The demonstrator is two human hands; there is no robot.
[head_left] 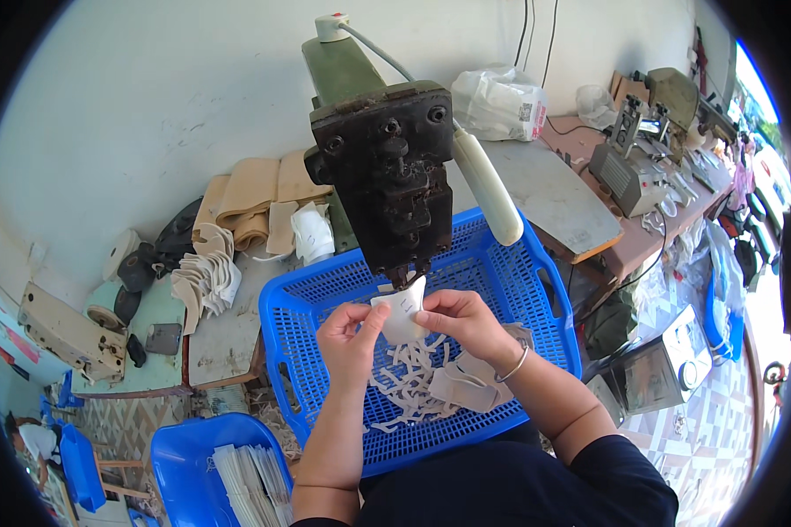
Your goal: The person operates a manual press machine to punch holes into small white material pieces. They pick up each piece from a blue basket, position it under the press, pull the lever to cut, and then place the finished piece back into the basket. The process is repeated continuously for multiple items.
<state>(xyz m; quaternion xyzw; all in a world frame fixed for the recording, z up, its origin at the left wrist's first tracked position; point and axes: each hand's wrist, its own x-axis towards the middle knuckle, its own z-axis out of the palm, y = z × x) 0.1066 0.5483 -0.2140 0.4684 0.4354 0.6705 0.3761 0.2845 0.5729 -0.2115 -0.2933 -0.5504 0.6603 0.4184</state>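
Note:
Between my hands is a small white piece of sheet material (pixel 402 321) with faint marks on it. Its top edge meets the lower tip of a dark metal machine head (pixel 395 176). My left hand (pixel 350 341) pinches the piece's left edge between thumb and fingers. On the other side my right hand (pixel 473 327), with a bangle at the wrist, grips the right edge. Beneath them sits a large blue perforated basket (pixel 303 386). Thin white offcut strips (pixel 404 378) lie scattered in it, beside a pile of pale flat pieces (pixel 470 384).
A white lever handle (pixel 488 189) slants down right of the machine head. Stacked beige sheets (pixel 250 198) and curved pale pieces (pixel 206 277) rest on the left table. A blue bin (pixel 180 457) holds bundled strips at lower left. Another machine (pixel 628 176) stands on the right bench.

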